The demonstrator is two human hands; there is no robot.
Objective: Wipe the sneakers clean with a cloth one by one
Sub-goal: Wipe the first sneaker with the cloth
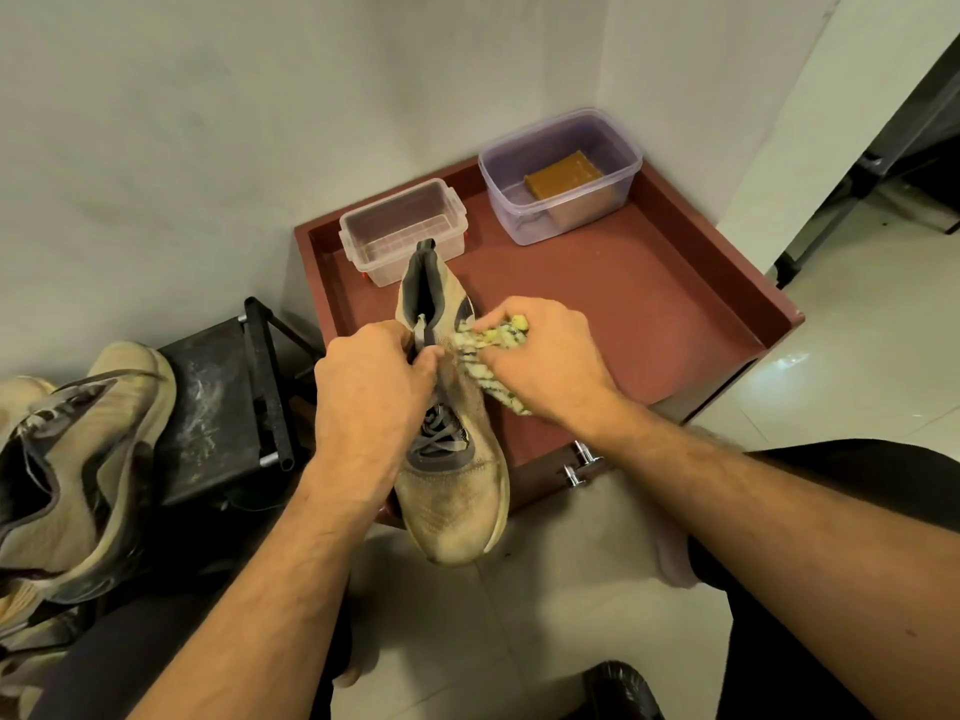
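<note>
Over bench (649, 324) front edge, left hand (371, 387) closing around tan sneaker (457, 491) collar; right hand (545, 356) clutching bunched cloth (493, 340), pressing it against sneaker side.

- One view only, from a camera worn on the person's head, so no second view overlaps it.
- It looks forward and steeply down onto the red tray (675, 324), which fills the middle of the frame.
- The tray lies close below; both forearms enter from the bottom edge.
- Beyond the tray, a wall corner closes the view; the wide lens bends the edges.
</note>
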